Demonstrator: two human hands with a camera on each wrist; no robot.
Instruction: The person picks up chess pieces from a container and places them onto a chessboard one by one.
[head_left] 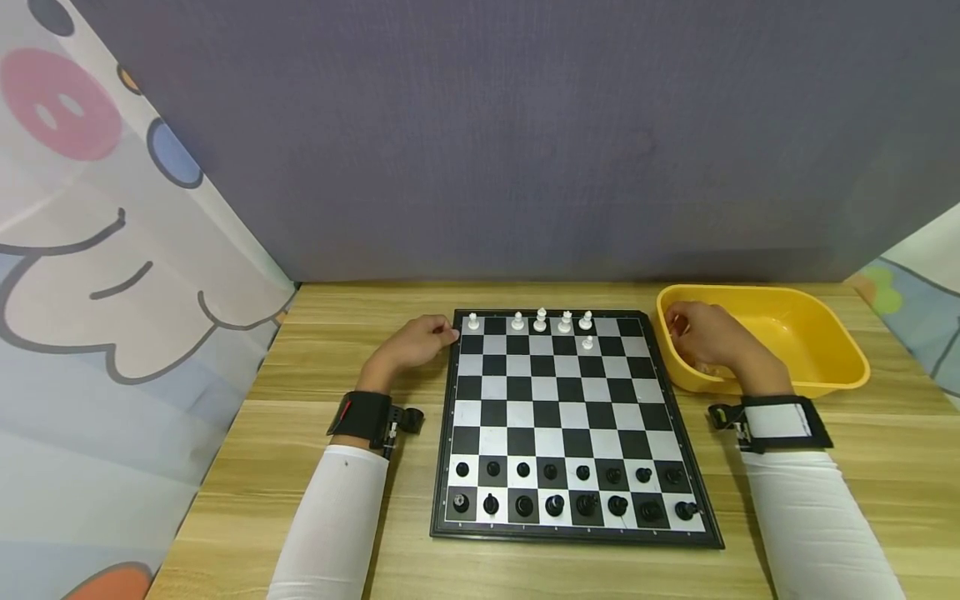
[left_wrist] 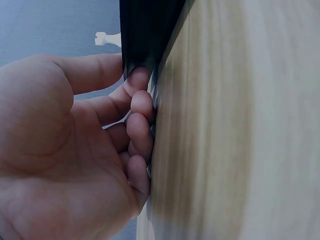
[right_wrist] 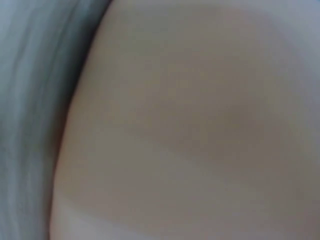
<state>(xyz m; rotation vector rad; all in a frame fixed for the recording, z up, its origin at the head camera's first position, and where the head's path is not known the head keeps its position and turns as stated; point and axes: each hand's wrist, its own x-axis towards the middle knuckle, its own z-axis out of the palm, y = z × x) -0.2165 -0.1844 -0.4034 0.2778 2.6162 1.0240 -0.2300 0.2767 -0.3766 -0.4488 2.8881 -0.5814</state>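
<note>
In the head view a black-and-white chessboard (head_left: 551, 389) lies on the table. My left hand (head_left: 412, 343) is at its far left corner, and the left wrist view shows thumb and forefinger (left_wrist: 138, 80) pinching the board's dark edge. The other fingers curl against the tabletop. My right hand (head_left: 708, 337) reaches down inside the yellow basin (head_left: 813, 333), near its left wall. Its fingertips are hidden, so I cannot tell what they hold. Several white chess pieces (head_left: 541, 320) stand along the far rows, with a white pawn (head_left: 587, 342) one row nearer.
Two rows of black chess pieces (head_left: 554, 505) fill the near side of the board. A grey panel (head_left: 555, 167) rises behind the wood-grain table (head_left: 300, 433). On the left hangs a printed curtain (head_left: 112, 400). Blurred skin fills the right wrist view.
</note>
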